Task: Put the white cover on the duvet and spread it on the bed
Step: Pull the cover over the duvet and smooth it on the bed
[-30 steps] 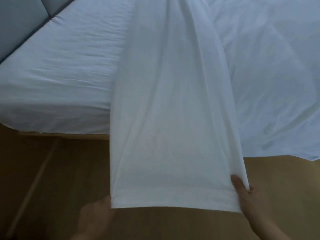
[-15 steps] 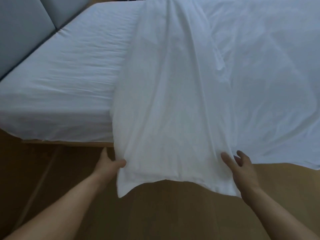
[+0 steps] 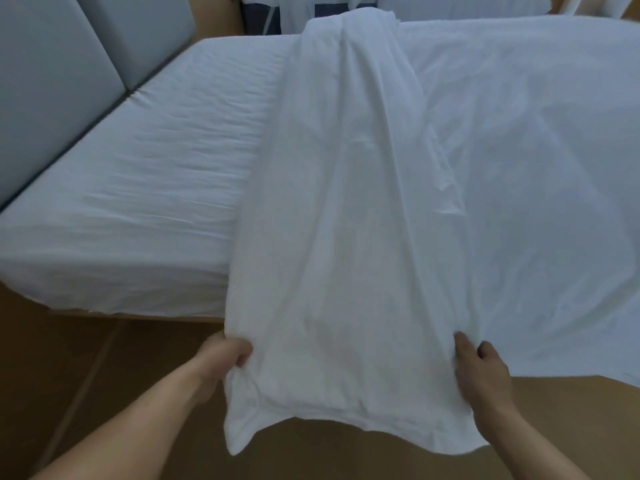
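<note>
duvet (image 3: 346,220) on bed (image 3: 138,188) | headboard (image 3: 52,81) left | near end overhangs floor (image 3: 86,375)

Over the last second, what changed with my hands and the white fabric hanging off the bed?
Both hands shifted up from the hem: the left hand now bunches the left edge of the folded white strip, and the right hand presses on its right edge. The hem, earlier pulled taut and straight, now sags loose below them. The strip still hangs over the bed's side; the fitted sheet is unchanged.
</note>
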{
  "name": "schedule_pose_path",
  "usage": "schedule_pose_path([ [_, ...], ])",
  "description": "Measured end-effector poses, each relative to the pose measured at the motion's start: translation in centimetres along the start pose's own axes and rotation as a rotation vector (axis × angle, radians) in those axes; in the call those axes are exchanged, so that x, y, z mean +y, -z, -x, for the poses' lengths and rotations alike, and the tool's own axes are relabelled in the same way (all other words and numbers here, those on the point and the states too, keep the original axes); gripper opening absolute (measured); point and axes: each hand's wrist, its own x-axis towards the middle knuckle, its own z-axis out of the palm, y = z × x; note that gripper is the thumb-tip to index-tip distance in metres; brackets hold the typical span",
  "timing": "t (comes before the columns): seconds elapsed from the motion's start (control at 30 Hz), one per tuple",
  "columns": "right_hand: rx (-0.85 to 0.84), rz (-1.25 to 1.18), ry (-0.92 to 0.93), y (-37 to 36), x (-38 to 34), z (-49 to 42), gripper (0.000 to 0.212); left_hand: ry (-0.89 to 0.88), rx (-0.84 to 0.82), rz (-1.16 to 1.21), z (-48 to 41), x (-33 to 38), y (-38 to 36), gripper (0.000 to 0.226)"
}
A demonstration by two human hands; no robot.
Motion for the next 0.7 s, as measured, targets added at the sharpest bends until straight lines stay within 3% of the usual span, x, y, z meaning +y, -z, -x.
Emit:
schedule_pose_path([
  [0.1,-0.014,-0.067,0.035,-0.5,-3.3,-2.1,0.039,-0.135,-0.026,0.198,-1.0,2.8,0.1,0.034],
  [0.17,0.009,-0.025,0.076,-1.4,-5.9,-3.7,0.042,-0.183,0.059,0.231,-2.5,4.7,-0.5,0.032],
  [0.37,0.08,0.011,0.121,0.2,-8.5,-4.3,0.042,-0.195,0.226,-0.052,-3.8,5.0,0.3,0.033],
  [0.5,0.008,0.141,0.02,0.3,-8.3,-5.1,0.041,0.001,0.086,-0.043,-3.0,6.7,1.5,0.029],
  [0.57,-0.005,0.207,-0.014,0.2,-10.0,-6.1,0.041,0.046,0.057,-0.237,-4.2,8.8,2.2,0.025],
  [0.63,0.017,0.194,0.044,0.0,-13.2,-7.7,0.039,-0.034,0.216,-0.461,-5.2,13.0,2.3,0.021],
  [0.7,0.019,0.19,0.081,-1.2,-16.6,-10.0,0.043,-0.152,0.327,-0.51,-6.4,18.1,1.5,0.036],
])
